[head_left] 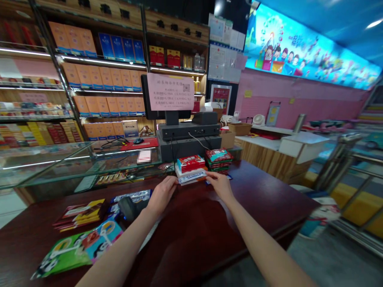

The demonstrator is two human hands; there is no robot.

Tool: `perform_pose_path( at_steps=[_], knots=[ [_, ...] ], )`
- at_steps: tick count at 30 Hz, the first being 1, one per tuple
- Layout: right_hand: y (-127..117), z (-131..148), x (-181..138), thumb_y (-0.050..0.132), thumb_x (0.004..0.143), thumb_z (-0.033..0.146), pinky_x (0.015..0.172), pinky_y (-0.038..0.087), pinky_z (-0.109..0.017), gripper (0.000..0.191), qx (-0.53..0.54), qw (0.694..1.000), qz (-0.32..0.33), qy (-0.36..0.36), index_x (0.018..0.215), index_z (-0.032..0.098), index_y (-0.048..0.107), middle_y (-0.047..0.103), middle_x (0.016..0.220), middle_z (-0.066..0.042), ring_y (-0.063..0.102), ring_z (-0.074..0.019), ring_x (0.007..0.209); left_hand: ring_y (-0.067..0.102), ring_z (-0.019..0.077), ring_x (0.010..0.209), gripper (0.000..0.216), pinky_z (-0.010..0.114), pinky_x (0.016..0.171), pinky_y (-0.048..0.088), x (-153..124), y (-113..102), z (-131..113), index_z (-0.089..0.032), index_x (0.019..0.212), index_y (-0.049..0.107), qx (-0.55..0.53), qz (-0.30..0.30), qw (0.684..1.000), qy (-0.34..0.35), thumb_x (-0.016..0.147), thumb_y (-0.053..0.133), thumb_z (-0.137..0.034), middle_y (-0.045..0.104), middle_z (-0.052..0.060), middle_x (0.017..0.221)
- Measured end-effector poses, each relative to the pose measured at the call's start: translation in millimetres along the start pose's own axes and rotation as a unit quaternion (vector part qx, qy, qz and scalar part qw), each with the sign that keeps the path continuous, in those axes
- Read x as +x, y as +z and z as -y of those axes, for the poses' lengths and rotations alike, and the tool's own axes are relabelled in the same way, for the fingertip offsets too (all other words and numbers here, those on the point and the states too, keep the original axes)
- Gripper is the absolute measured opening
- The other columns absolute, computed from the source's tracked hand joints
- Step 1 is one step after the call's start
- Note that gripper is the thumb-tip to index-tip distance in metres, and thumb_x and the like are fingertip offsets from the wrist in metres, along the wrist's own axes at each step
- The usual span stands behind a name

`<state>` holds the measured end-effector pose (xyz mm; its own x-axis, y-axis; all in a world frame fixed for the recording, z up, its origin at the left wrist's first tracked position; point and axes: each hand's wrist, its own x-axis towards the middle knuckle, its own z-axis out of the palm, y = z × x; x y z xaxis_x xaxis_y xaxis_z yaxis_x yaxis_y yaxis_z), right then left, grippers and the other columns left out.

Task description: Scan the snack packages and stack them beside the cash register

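Left grip (pixel 164 194): fingers curled, fingertips against the left end of the white-and-blue packet (pixel 193 176); cannot tell whether they pinch it or only press on it
Right grip (pixel 220 185): thumb and forefinger nipped on the right end of that same packet; the other fingers bent
White-and-blue packet: lies level between the two grips, at the near edge of a small pile; white packs show just behind it
Red packets (pixel 192 163): stacked just beyond the gap between the grips, on top of the white packs
Second stack (pixel 219 158): red and green packs piled up, just beyond the right grip
Scanner (pixel 128 208): dark, handheld type, just left of the left grip's wrist; blue-and-silver packets (pixel 140 195) lie beside it
Chocolate-coloured packs (pixel 89 213): fanned out, farther left of the left grip; some show yellow
Panda bags: a green one (pixel 67 251) and a blue one (pixel 103 239), overlapping, left of the left forearm and nearer than the left grip
Worktop (pixel 260 195): dark reddish brown, glossy, under both grips
Monitor: well beyond the grips, a pink printed sheet (pixel 170 92) over its screen
Glass case (pixel 56 169): beyond the left grip and to its left; shelves of orange boxes (pixel 103 78) rise behind it
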<state>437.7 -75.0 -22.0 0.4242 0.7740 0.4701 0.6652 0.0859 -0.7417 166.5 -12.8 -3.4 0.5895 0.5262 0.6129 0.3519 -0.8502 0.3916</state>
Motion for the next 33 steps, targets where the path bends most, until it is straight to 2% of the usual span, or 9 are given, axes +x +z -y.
perform_pose_path(
  at_steps=[5, 10, 13, 18, 22, 29, 33],
  knots=[
    [-26, -18, 0, 0.055, 0.088, 0.022, 0.098, 0.053, -0.033, 0.037, -0.061, 0.998, 0.005, 0.013, 0.119, 0.026, 0.074, 0.076, 0.117, -0.002, 0.071, -0.022, 0.108, 0.065, 0.02, 0.11, 0.022, 0.037, 0.101, 0.051, 16, 36, -5, -0.022, 0.106, 0.062, -0.045, 0.0, 0.999, -0.022, 0.089, 0.051, -0.012, 0.068, 0.006, 0.112],
    [-51, -47, -1, 0.042, 0.096, 0.018, 0.098, 0.052, -0.029, 0.045, -0.212, 0.974, 0.068, 0.047, 0.133, 0.026, 0.065, 0.071, 0.128, -0.002, 0.069, -0.02, 0.115, 0.067, 0.0204, 0.114, 0.038, 0.038, 0.106, 0.05, 27, 73, -13, -0.021, 0.118, 0.06, -0.072, 0.057, 0.995, -0.041, 0.084, 0.051, -0.006, 0.071, 0.006, 0.118],
    [-63, -64, -4, 0.04, 0.095, 0.013, 0.103, 0.048, -0.029, 0.047, -0.247, 0.964, 0.085, 0.057, 0.135, 0.023, 0.064, 0.068, 0.133, -0.004, 0.064, -0.0193, 0.122, 0.066, 0.0205, 0.116, 0.044, 0.039, 0.107, 0.049, 31, 93, -19, -0.021, 0.122, 0.059, -0.073, 0.091, 0.992, -0.039, 0.082, 0.053, -0.004, 0.071, 0.007, 0.12],
    [-75, -81, -12, 0.039, 0.094, 0.01, 0.105, 0.046, -0.038, 0.05, -0.299, 0.946, 0.099, 0.077, 0.136, 0.024, 0.063, 0.064, 0.138, -0.009, 0.058, -0.0234, 0.129, 0.063, 0.0218, 0.124, 0.049, 0.037, 0.112, 0.045, 39, 122, -30, -0.015, 0.128, 0.058, -0.056, 0.152, 0.986, -0.039, 0.08, 0.054, -0.002, 0.067, 0.013, 0.13],
    [-80, -84, -18, 0.036, 0.094, 0.008, 0.106, 0.041, -0.049, 0.052, -0.333, 0.934, 0.105, 0.081, 0.138, 0.021, 0.06, 0.06, 0.142, -0.016, 0.048, -0.0275, 0.138, 0.063, 0.0233, 0.124, 0.047, 0.037, 0.112, 0.046, 43, 135, -37, -0.012, 0.131, 0.057, -0.029, 0.19, 0.981, -0.04, 0.085, 0.052, -0.007, 0.066, 0.016, 0.133],
    [-80, -87, -18, 0.032, 0.094, 0.005, 0.105, 0.039, -0.049, 0.058, -0.387, 0.91, 0.132, 0.064, 0.144, 0.023, 0.054, 0.056, 0.146, -0.014, 0.043, -0.0266, 0.141, 0.061, 0.021, 0.124, 0.044, 0.036, 0.112, 0.043, 50, 140, -50, -0.014, 0.13, 0.058, 0.028, 0.219, 0.975, -0.022, 0.087, 0.048, -0.006, 0.066, 0.013, 0.132],
    [-81, -92, -14, 0.032, 0.096, 0.009, 0.105, 0.04, -0.051, 0.055, -0.406, 0.901, 0.137, 0.068, 0.143, 0.025, 0.054, 0.051, 0.15, -0.013, 0.04, -0.0294, 0.142, 0.055, 0.026, 0.13, 0.037, 0.045, 0.112, 0.042, 54, 139, -54, -0.018, 0.122, 0.065, 0.063, 0.225, 0.972, -0.016, 0.09, 0.047, -0.01, 0.064, 0.011, 0.136]
  ],
)
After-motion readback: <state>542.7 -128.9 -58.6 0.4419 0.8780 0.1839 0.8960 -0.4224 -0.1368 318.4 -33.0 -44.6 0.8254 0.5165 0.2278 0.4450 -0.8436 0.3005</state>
